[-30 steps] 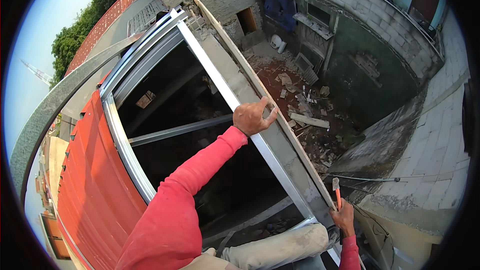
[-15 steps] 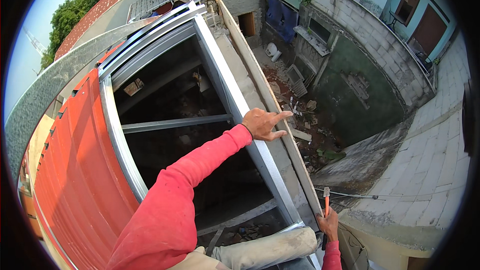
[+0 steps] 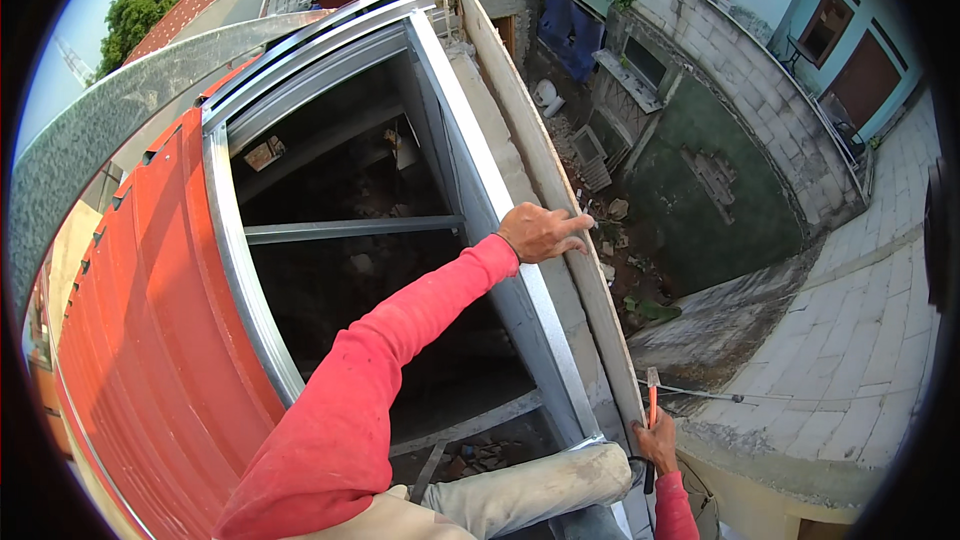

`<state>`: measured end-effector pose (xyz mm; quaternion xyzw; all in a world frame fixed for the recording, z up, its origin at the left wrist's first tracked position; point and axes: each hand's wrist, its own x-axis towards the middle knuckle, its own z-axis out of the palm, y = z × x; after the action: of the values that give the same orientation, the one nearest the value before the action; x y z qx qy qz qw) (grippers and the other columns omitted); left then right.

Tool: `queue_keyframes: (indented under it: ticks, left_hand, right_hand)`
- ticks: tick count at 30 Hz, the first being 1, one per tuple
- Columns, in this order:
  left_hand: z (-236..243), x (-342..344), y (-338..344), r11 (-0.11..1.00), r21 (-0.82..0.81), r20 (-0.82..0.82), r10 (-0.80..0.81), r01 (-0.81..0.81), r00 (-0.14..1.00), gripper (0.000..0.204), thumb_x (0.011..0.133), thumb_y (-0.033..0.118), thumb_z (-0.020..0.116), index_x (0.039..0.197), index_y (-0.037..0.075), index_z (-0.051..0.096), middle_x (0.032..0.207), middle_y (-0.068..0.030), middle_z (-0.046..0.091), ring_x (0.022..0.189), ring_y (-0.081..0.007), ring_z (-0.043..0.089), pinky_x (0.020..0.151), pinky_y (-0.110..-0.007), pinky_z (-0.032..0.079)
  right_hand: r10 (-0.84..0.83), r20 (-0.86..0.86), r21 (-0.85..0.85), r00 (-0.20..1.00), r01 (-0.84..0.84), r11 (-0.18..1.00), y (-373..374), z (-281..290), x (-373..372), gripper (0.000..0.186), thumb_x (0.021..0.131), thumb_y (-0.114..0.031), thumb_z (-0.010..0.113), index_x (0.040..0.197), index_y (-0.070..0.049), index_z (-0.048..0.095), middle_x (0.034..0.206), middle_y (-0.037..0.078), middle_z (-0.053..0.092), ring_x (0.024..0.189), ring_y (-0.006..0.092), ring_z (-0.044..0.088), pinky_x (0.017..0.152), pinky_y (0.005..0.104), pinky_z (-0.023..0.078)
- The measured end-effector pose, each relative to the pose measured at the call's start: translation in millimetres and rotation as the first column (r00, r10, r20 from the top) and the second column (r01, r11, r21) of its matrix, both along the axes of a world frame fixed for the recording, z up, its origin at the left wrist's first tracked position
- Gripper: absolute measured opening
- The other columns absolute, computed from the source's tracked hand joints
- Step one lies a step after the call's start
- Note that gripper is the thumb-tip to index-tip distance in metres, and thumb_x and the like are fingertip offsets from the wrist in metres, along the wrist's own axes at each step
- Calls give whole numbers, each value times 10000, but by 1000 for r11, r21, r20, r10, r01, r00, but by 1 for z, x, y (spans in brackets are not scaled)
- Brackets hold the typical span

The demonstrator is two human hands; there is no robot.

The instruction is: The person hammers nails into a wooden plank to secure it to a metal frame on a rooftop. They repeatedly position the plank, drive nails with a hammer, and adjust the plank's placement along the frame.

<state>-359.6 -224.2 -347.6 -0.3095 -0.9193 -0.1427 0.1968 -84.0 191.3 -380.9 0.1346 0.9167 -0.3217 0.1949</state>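
Observation:
A long, narrow wooden board [image 3: 545, 165] stands on edge along the wall top, slanting from the far end toward me. Over its upper edge my left hand [image 3: 545, 232] is closed, finger and thumb at either side. Farther down, at the board's near end, my right hand [image 3: 657, 442] is wrapped round an orange-handled hand tool [image 3: 653, 400] with a grey metal head pointing up. That hand also touches the board; its fingers are partly hidden. Left of the board runs a shiny metal roof frame [image 3: 475, 155], under my left forearm.
The frame surrounds a deep, dark opening [image 3: 350, 175] crossed by a metal bar [image 3: 350, 231]. Red corrugated roofing [image 3: 165, 330] lies at the left. Beyond the board the ground drops to a yard with rubble [image 3: 640, 280]. My bent knee [image 3: 540, 490] rests near the frame's corner.
My left hand's fingers, spread apart before, have drawn together on the board's edge. The view has shifted slightly. My right hand still holds the tool at the near end.

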Motion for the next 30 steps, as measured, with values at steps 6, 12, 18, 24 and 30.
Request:
queue_keyframes:
  ticks: [6, 12, 18, 24, 30]
  left_hand:
    - [14, -2, -4, 1000, -5, 70, 20, -20, 997, 704, 932, 629, 658, 1519, 314, 430, 808, -65, 718, 619, -330, 691, 523, -413, 543]
    - [19, -10, -1, 999, 52, 99, 10, -15, 995, 671, 936, 619, 659, 1478, 287, 445, 928, -99, 767, 672, -375, 706, 570, -461, 560]
    - [17, -12, -1, 997, 78, 118, 7, -16, 993, 561, 949, 591, 652, 1377, 260, 503, 949, -93, 770, 731, -361, 723, 598, -456, 561]
    - [12, -14, -3, 981, 190, 71, -49, 34, 996, 473, 965, 568, 643, 1294, 238, 558, 851, -92, 756, 718, -360, 716, 605, -459, 558]
    - [6, -14, -1, 987, 162, 29, 12, -16, 1000, 443, 946, 614, 630, 1216, 264, 600, 701, -64, 685, 632, -334, 693, 548, -429, 543]
  right_hand:
    - [-20, -38, -22, 999, 19, 1000, 5, 14, 2, 270, 786, -173, 791, 883, 3, 611, 721, 140, 617, 657, 259, 570, 681, 398, 495]
    - [-27, -60, -60, 998, 23, 998, 9, 13, 6, 266, 791, -170, 794, 889, -5, 611, 720, 131, 620, 656, 260, 578, 679, 395, 493]
    - [-20, -39, -42, 999, 18, 999, 6, 19, 5, 260, 803, -173, 798, 890, -8, 617, 715, 123, 628, 654, 265, 598, 684, 399, 500]
    - [-32, -11, -64, 999, 31, 997, 10, 5, 9, 254, 804, -165, 795, 909, -6, 626, 714, 121, 628, 659, 263, 600, 683, 396, 499]
    - [36, 0, 83, 999, -36, 996, 0, 8, 1, 319, 777, -192, 840, 921, -3, 627, 793, 191, 698, 734, 381, 679, 717, 458, 525]
